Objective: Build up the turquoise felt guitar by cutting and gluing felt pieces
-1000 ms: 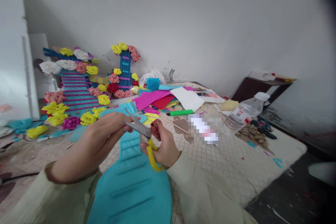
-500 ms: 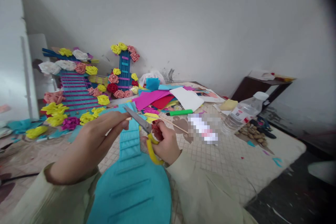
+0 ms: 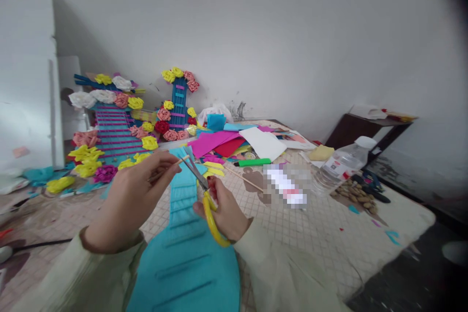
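Observation:
My left hand (image 3: pixel 133 197) pinches a thin wooden stick (image 3: pixel 185 158), whose pale end pokes out past the fingertips. In my right hand (image 3: pixel 227 213) are scissors with yellow handles (image 3: pixel 210 217), fingers through the loops. The scissors' blades are parted and point up to the left, crossing near the stick's end; whether they touch it I cannot tell. Beneath both hands lies a teal, guitar-shaped piece (image 3: pixel 197 265) with raised cross bars along its neck and body.
Flower-decorated panels (image 3: pixel 115 131) and a smaller flowered neck shape (image 3: pixel 179 102) stand at the wall. Coloured paper sheets (image 3: pixel 208 142), a green marker (image 3: pixel 255 162), another stick (image 3: pixel 243 177), a plastic bottle (image 3: pixel 341 165) and peanuts (image 3: pixel 356 195) lie on the patterned tabletop (image 3: pixel 303 243).
The view has swung slightly left. My left fingers have turned to a pinch, with more of the stick's end showing, and the scissor blades look wider apart.

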`<action>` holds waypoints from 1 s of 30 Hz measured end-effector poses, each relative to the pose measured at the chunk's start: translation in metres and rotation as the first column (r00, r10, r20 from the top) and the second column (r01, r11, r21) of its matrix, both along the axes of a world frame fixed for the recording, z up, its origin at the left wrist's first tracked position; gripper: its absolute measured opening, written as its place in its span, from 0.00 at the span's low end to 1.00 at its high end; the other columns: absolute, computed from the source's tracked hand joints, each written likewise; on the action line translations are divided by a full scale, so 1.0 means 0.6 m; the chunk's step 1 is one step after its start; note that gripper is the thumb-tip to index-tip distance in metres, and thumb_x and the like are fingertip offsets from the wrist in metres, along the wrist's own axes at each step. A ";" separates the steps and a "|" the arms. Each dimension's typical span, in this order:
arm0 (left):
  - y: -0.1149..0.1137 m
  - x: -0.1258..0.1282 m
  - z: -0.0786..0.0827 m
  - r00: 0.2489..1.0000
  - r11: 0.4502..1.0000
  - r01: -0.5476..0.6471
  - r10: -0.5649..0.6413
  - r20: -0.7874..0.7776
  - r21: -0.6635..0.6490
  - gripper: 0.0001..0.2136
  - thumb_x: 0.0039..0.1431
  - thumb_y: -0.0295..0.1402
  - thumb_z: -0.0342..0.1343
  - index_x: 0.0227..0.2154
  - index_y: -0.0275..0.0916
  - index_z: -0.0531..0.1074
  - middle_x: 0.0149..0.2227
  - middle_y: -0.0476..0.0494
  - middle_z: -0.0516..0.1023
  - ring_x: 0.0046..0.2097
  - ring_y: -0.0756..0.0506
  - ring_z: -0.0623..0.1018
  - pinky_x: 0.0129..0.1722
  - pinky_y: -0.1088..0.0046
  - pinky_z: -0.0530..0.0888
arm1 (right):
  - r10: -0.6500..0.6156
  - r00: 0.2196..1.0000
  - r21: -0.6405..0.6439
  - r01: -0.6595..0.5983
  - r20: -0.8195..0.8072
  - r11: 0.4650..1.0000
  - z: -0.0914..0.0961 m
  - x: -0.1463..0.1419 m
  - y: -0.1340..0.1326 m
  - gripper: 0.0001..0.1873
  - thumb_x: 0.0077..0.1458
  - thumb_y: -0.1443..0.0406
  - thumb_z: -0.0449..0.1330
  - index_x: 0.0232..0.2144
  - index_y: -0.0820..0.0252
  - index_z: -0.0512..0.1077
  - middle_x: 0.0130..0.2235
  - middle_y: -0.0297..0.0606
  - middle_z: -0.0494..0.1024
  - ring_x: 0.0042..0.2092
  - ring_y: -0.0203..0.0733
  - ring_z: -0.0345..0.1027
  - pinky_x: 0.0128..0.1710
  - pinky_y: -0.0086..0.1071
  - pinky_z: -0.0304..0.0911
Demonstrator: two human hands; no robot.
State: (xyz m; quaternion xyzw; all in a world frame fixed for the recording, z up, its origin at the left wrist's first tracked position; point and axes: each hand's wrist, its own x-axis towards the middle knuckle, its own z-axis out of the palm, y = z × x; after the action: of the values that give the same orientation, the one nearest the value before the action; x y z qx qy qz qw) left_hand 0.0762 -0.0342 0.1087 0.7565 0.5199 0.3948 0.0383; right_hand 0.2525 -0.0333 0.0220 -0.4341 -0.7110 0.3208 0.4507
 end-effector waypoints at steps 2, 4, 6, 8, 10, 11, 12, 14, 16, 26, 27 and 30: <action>0.001 0.003 -0.004 1.000 1.000 0.000 0.001 -0.020 0.030 0.11 0.56 0.41 0.50 0.35 0.41 0.70 0.30 0.49 0.78 0.30 0.48 0.76 0.29 0.76 0.69 | 0.000 1.000 0.001 0.000 0.003 1.000 0.000 -0.002 -0.002 0.17 0.46 0.60 0.60 0.37 0.59 0.59 0.29 0.31 0.63 0.30 0.37 0.59 0.31 0.31 0.58; 0.002 0.006 -0.007 1.000 0.999 0.005 -0.003 -0.029 0.054 0.11 0.56 0.40 0.49 0.34 0.40 0.71 0.29 0.48 0.78 0.29 0.48 0.76 0.28 0.76 0.70 | -0.003 1.000 0.000 0.003 0.010 1.000 -0.001 -0.004 -0.002 0.19 0.46 0.61 0.61 0.38 0.59 0.59 0.30 0.32 0.63 0.30 0.37 0.59 0.31 0.32 0.58; 0.002 0.011 -0.009 0.999 0.998 0.017 -0.015 -0.038 0.057 0.10 0.56 0.39 0.49 0.33 0.39 0.71 0.29 0.48 0.79 0.29 0.48 0.77 0.28 0.76 0.70 | 0.004 1.000 -0.001 -0.004 0.013 1.000 -0.004 -0.005 -0.001 0.20 0.46 0.61 0.61 0.40 0.60 0.59 0.30 0.32 0.63 0.30 0.37 0.59 0.31 0.32 0.58; 0.001 0.015 -0.009 0.998 0.998 0.032 -0.029 -0.055 0.055 0.09 0.56 0.37 0.49 0.32 0.39 0.71 0.29 0.48 0.78 0.28 0.49 0.77 0.27 0.77 0.69 | 0.006 1.000 0.001 -0.006 0.008 1.000 -0.006 -0.005 0.000 0.20 0.46 0.60 0.61 0.40 0.60 0.59 0.30 0.32 0.62 0.30 0.37 0.59 0.31 0.32 0.58; -0.001 0.018 -0.008 0.997 0.998 0.043 -0.039 -0.069 0.054 0.08 0.57 0.36 0.49 0.31 0.39 0.71 0.28 0.48 0.78 0.28 0.49 0.76 0.27 0.78 0.69 | 0.000 1.000 0.003 0.000 -0.003 1.000 -0.007 -0.006 0.000 0.20 0.46 0.60 0.61 0.39 0.60 0.59 0.30 0.32 0.62 0.30 0.37 0.58 0.31 0.31 0.58; -0.002 0.019 -0.008 0.997 0.997 0.046 -0.041 -0.071 0.059 0.08 0.57 0.35 0.49 0.31 0.39 0.71 0.28 0.49 0.78 0.28 0.49 0.76 0.26 0.78 0.69 | -0.004 1.000 0.002 0.004 -0.009 1.000 -0.008 -0.007 -0.001 0.19 0.46 0.60 0.61 0.38 0.60 0.59 0.30 0.32 0.62 0.31 0.37 0.58 0.31 0.31 0.58; -0.002 0.020 -0.008 0.997 0.997 0.046 -0.042 -0.070 0.061 0.08 0.57 0.35 0.49 0.31 0.39 0.71 0.28 0.49 0.78 0.29 0.49 0.76 0.26 0.78 0.69 | -0.007 1.000 -0.002 0.007 -0.015 1.000 -0.008 -0.008 -0.001 0.19 0.46 0.60 0.61 0.38 0.60 0.59 0.29 0.32 0.62 0.30 0.37 0.58 0.30 0.31 0.57; -0.003 0.021 -0.009 0.997 0.996 0.042 -0.037 -0.065 0.074 0.08 0.57 0.35 0.49 0.32 0.38 0.71 0.29 0.48 0.78 0.29 0.50 0.77 0.26 0.78 0.69 | -0.002 1.000 -0.014 0.001 -0.030 1.000 -0.007 -0.008 -0.002 0.18 0.47 0.59 0.61 0.36 0.60 0.59 0.28 0.31 0.61 0.29 0.36 0.57 0.29 0.30 0.56; -0.003 0.021 -0.010 0.997 0.995 0.037 -0.031 -0.064 0.094 0.08 0.57 0.35 0.49 0.33 0.38 0.71 0.29 0.48 0.79 0.29 0.49 0.77 0.27 0.78 0.69 | 0.012 0.998 -0.025 -0.013 -0.054 1.000 -0.006 -0.009 -0.003 0.17 0.47 0.58 0.60 0.34 0.59 0.59 0.27 0.29 0.60 0.28 0.35 0.55 0.28 0.29 0.55; -0.007 0.023 -0.016 0.995 0.985 0.041 -0.024 -0.101 0.168 0.07 0.58 0.35 0.49 0.32 0.40 0.70 0.28 0.49 0.78 0.29 0.49 0.77 0.28 0.76 0.70 | 0.072 0.993 -0.088 -0.080 -0.090 0.993 0.006 -0.011 -0.009 0.15 0.46 0.59 0.61 0.32 0.59 0.59 0.26 0.28 0.60 0.27 0.33 0.53 0.27 0.28 0.54; -0.006 0.023 -0.017 0.994 0.984 0.043 -0.024 -0.106 0.175 0.07 0.58 0.35 0.49 0.32 0.41 0.70 0.28 0.50 0.78 0.29 0.49 0.77 0.28 0.76 0.70 | 0.070 0.993 -0.092 -0.078 -0.091 0.993 0.007 -0.012 -0.010 0.15 0.46 0.59 0.61 0.32 0.59 0.59 0.26 0.28 0.60 0.27 0.33 0.53 0.27 0.28 0.54; -0.005 0.022 -0.021 0.994 0.977 0.047 -0.025 -0.104 0.207 0.07 0.58 0.35 0.48 0.32 0.41 0.69 0.28 0.51 0.77 0.28 0.49 0.77 0.27 0.76 0.69 | 0.060 0.995 -0.108 -0.069 -0.086 0.992 0.007 -0.013 -0.010 0.15 0.46 0.59 0.60 0.31 0.59 0.59 0.26 0.28 0.58 0.27 0.33 0.52 0.27 0.28 0.53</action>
State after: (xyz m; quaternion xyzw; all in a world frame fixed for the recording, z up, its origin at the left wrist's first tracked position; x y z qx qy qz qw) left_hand 0.0896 -0.0374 0.0964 0.7846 0.4630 0.4078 -0.0606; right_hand 0.2448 -0.0393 0.0260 -0.4217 -0.6865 0.3917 0.4444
